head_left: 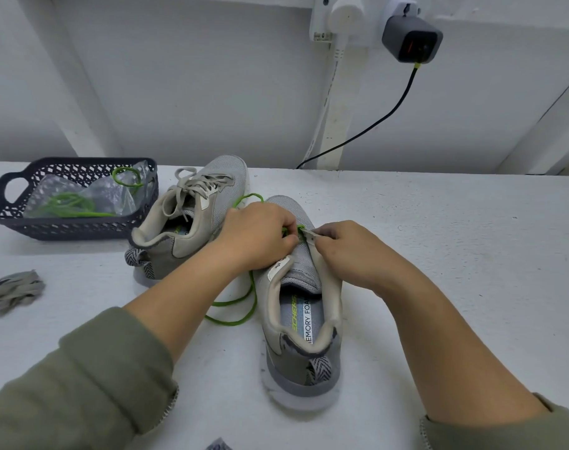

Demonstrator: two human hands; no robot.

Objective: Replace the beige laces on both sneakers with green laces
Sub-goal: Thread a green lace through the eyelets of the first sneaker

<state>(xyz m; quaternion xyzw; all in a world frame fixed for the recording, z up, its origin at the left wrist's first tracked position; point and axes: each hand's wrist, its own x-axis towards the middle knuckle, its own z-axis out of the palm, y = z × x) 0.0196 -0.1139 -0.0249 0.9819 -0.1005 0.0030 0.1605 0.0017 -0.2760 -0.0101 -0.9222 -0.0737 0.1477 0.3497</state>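
Observation:
Two grey sneakers stand on the white table. The near sneaker (301,326) points away from me and has a green lace (241,302) threaded near its toe, with the loose end trailing down its left side. My left hand (260,235) pinches the green lace over the eyelets. My right hand (345,251) pinches the right eyelet flap of the same shoe. The far sneaker (192,216) carries its beige laces (195,183). A pulled-out beige lace (12,290) lies bunched at the left edge.
A dark plastic basket (13,219) at the back left holds more green lace (72,203) and a clear bag. A grey charger (411,40) hangs on the wall, its black cable (384,118) dropping behind the table.

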